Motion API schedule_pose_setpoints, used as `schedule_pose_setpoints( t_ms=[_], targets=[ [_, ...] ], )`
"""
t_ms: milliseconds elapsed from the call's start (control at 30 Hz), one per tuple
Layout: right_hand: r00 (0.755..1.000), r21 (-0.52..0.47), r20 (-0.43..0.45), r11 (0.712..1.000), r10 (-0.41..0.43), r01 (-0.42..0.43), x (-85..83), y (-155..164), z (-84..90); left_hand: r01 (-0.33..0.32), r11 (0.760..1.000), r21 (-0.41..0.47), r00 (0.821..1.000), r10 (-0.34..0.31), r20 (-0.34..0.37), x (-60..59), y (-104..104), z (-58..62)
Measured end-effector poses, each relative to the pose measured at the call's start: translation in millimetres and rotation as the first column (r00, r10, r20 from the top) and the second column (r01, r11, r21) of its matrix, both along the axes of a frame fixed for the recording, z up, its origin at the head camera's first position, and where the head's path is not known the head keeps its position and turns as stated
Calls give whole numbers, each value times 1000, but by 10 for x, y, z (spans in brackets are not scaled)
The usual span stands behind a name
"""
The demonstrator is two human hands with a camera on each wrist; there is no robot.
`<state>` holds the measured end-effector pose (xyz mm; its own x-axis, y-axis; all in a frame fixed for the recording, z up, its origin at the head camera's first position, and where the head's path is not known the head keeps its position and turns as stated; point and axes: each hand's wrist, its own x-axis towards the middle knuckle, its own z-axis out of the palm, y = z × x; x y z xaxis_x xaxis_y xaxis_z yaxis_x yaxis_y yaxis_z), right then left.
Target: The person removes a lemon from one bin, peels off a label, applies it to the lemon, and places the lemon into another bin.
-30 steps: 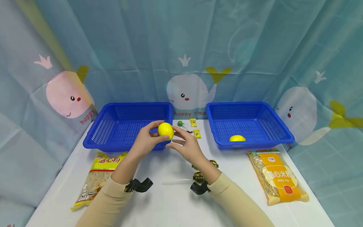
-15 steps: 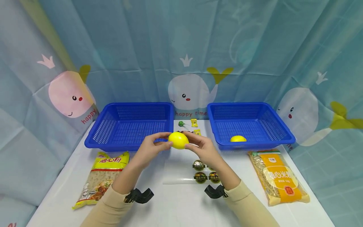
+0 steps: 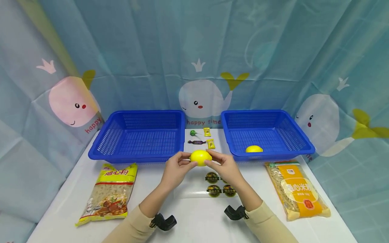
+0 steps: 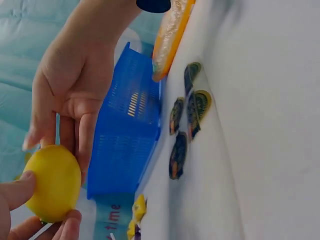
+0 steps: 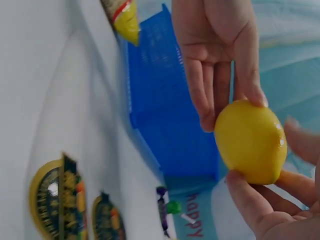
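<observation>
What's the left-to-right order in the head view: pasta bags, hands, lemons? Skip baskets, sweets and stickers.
Yellow-topped pasta bag → left hand → held lemon → right hand → second lemon → orange pasta bag.

Left hand (image 3: 176, 169) and right hand (image 3: 227, 167) face each other — fingers (image 3: 217, 155) bent, forearms (image 3: 156, 199) slanting inward

A whale-print curtain (image 3: 200, 40) hangs behind a white table (image 3: 197, 224), on which a yellow-topped pasta bag (image 3: 109, 195) lies at left, an orange pasta bag (image 3: 297, 190) at right, and a green lollipop (image 3: 192, 133), a dark wrapped candy (image 3: 197, 142) and two yellow candies (image 3: 207, 132) sit toward the back.
</observation>
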<state>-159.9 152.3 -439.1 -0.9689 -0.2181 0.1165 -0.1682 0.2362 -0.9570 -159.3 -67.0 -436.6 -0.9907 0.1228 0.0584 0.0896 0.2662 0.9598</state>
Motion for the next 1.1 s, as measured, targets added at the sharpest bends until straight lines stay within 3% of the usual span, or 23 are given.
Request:
schedule_pose_setpoints(
  t_ms=[233,400,533,700,1100],
  targets=[
    [998,48,42,998,-47,45,-43,12,-232,29,998,-64,999,-30,-16,-50,37,-232],
    [996,122,53,991,-70,63,-145,27,-446,31,989,-141,998,-40,-57,-165,98,-440],
    [992,132,70,987,-106,96,-229,61,-529,37,990,-140,998,-45,-52,-279,173,-545],
    [983,135,107,982,-148,133,-335,98,-568,63,989,-132,998,-66,-17,-404,264,-608],
    [980,102,147,988,-133,119,-521,120,-605,65,987,-147,998,-61,31,-590,321,-663]
  ],
)
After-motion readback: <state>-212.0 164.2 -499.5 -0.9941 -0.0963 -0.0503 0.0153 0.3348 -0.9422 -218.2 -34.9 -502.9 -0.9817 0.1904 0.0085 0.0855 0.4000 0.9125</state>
